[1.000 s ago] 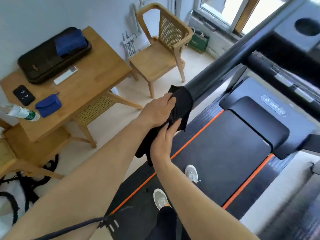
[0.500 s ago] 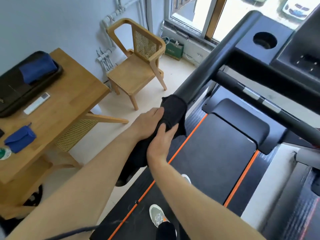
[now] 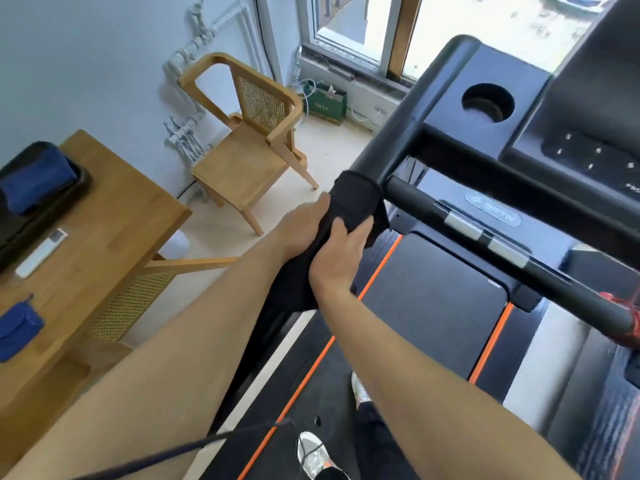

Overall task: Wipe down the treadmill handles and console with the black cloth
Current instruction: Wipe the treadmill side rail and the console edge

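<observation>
**Both grips on black cloth at end of left handle**

Black cloth (image 3: 353, 199) is wrapped over the lower end of the treadmill's left handle (image 3: 408, 126), w/ the rest hanging down in a long fold between the two forearms toward the deck edge.

Right grip (image 3: 337, 252), a bare hand, comes in from the right. Its fingers (image 3: 360, 230) curl round the cloth just below the wrapped end and clasp it.

Left grip (image 3: 304, 226), also bare, sits against the cloth's left side, touching it. Its fingers are hidden behind the fabric, so it prob. clasps cloth and handle together, but that part is out of sight.

The handle runs up and right to the console (image 3: 588, 84), which has a round cup holder (image 3: 488, 102) in its near corner. A thinner crossbar (image 3: 519, 268) w/ silver plates juts from the handle just beside the cloth and crosses above the belt (image 3: 433, 292). A shoe (image 3: 311, 455) stands on the belt at bottom.

Left of the treadmill is a wooden surface (image 3: 104, 220) carrying a black tray (image 3: 78, 183) w/ a blue bundle (image 3: 34, 181) in it, a white remote (image 3: 41, 252) and a blue pouch (image 3: 17, 327). A wooden chair (image 3: 249, 147) stands nr the wall and a green bag (image 3: 325, 102) sits under the window.
</observation>
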`<state>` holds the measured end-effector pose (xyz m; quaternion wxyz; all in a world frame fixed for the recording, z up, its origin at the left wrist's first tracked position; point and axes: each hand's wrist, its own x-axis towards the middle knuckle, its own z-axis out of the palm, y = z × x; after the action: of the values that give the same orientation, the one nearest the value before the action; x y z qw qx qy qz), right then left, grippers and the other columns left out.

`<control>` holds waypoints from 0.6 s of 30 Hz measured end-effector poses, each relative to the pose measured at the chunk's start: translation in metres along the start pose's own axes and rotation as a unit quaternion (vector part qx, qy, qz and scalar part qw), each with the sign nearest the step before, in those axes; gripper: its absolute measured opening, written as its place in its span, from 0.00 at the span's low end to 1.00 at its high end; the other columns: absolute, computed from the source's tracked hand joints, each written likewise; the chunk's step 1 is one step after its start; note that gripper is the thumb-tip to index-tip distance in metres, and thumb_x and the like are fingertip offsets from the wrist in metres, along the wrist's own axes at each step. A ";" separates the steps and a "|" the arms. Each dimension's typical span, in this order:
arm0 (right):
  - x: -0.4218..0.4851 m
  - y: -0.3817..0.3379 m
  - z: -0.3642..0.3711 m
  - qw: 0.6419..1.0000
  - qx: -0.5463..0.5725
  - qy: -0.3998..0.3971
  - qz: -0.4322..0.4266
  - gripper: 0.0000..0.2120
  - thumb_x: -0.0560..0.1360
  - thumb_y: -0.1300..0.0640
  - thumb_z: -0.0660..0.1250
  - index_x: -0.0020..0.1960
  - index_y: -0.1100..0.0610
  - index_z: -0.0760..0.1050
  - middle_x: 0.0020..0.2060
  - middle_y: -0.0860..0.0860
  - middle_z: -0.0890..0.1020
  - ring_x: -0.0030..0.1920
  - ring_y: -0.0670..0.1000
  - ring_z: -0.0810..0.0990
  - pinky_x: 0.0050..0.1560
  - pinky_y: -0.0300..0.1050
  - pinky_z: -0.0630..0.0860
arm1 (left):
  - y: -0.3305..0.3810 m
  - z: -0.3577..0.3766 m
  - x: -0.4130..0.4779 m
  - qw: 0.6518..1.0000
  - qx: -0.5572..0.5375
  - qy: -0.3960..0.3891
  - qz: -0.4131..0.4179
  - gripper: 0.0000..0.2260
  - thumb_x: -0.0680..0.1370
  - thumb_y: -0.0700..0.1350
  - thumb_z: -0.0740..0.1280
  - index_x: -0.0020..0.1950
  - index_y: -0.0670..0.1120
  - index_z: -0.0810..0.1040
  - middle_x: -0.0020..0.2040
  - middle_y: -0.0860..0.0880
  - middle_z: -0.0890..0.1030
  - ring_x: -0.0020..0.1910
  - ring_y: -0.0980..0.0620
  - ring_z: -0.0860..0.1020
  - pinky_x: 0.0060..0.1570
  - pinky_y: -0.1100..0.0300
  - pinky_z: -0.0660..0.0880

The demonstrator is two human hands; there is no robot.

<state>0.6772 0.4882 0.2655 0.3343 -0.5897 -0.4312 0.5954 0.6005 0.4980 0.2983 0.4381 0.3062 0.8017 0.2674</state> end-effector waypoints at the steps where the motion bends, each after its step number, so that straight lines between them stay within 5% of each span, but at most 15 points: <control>1: -0.013 0.004 -0.001 1.000 0.004 -0.010 0.010 0.38 0.74 0.41 0.52 0.80 0.52 0.49 0.78 0.52 0.62 0.77 0.54 0.62 0.76 0.57 0.61 | -0.007 -0.001 -0.011 1.000 -0.003 0.006 -0.010 0.24 0.85 0.57 0.49 0.62 0.44 0.78 0.62 0.44 0.79 0.61 0.46 0.75 0.65 0.51 0.68; 5: -0.073 0.013 -0.003 0.995 -0.020 -0.075 0.065 0.35 0.79 0.43 0.48 0.81 0.53 0.40 0.81 0.51 0.50 0.80 0.51 0.51 0.78 0.53 0.54 | -0.035 -0.005 -0.047 0.999 0.013 0.026 -0.022 0.18 0.86 0.55 0.50 0.59 0.50 0.77 0.60 0.50 0.78 0.62 0.49 0.75 0.68 0.46 0.68; 10: -0.008 -0.001 -0.001 0.998 -0.044 -0.044 0.020 0.36 0.76 0.35 0.48 0.78 0.54 0.50 0.76 0.56 0.63 0.75 0.57 0.64 0.73 0.59 0.66 | 0.018 0.004 -0.015 0.998 0.041 0.034 -0.042 0.22 0.86 0.53 0.47 0.70 0.43 0.73 0.70 0.41 0.75 0.68 0.42 0.72 0.66 0.54 0.64; 13: 0.038 -0.021 -0.005 0.998 -0.064 -0.014 0.002 0.31 0.79 0.39 0.50 0.75 0.57 0.54 0.72 0.56 0.68 0.71 0.58 0.69 0.69 0.60 0.69 | 0.056 0.009 0.027 1.000 -0.005 0.025 0.007 0.23 0.86 0.55 0.49 0.63 0.43 0.78 0.66 0.39 0.78 0.65 0.40 0.74 0.68 0.48 0.67; 16: 0.025 -0.021 -0.013 0.994 -0.095 -0.032 -0.051 0.29 0.83 0.50 0.52 0.79 0.59 0.48 0.78 0.56 0.59 0.77 0.54 0.60 0.75 0.54 0.62 | 0.053 0.008 0.038 0.998 -0.048 0.009 0.033 0.16 0.84 0.56 0.53 0.51 0.52 0.78 0.54 0.48 0.82 0.60 0.44 0.78 0.64 0.48 0.72; 18: -0.002 -0.015 -0.017 0.982 -0.142 -0.075 -0.098 0.33 0.83 0.54 0.52 0.81 0.55 0.38 0.81 0.53 0.48 0.80 0.50 0.51 0.79 0.47 0.54 | 0.036 0.003 0.023 0.997 -0.063 0.006 0.037 0.13 0.85 0.54 0.54 0.52 0.54 0.77 0.52 0.51 0.81 0.59 0.47 0.78 0.62 0.50 0.73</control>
<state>0.6926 0.4942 0.2812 0.2706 -0.5400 -0.5905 0.5351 0.6026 0.5386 0.3095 0.4419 0.3059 0.7737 0.3354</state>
